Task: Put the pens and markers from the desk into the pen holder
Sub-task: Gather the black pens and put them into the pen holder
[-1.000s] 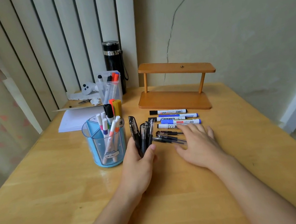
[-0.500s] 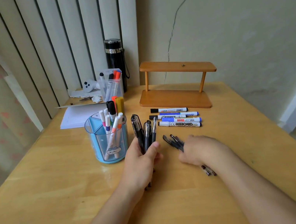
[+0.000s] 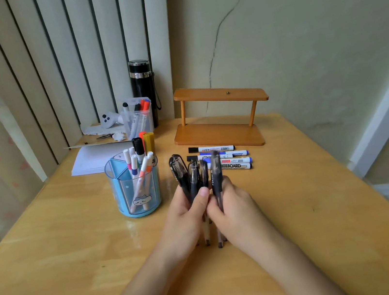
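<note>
Left hand (image 3: 186, 215) closed round a bunch of black gel pens (image 3: 187, 174), caps up, lower ends just above or on the desk; contact not clear. Right hand (image 3: 230, 205) pressed against it, gripping another black pen (image 3: 216, 172) alongside the bunch, motion-blurred.

Step in hand, by judgement: gathering the loose black pens into one bundle before loading. Next move calls for passing all to one hand, then lifting left to the blue pen holder (image 3: 130, 198), near the left hand, and dropping them into a free compartment; one section already holds slim coloured markers.

Four whiteboard markers (image 3: 225, 157) lie side by side beyond the hands, uncollected, just in front of a small wooden shelf (image 3: 219, 118).

Surface: glossy pale wooden desk (image 3: 324, 203). Behind: black flask (image 3: 143, 89), clear marker box (image 3: 138, 118), paper stack (image 3: 93, 158), vertical blinds, cracked wall.
</note>
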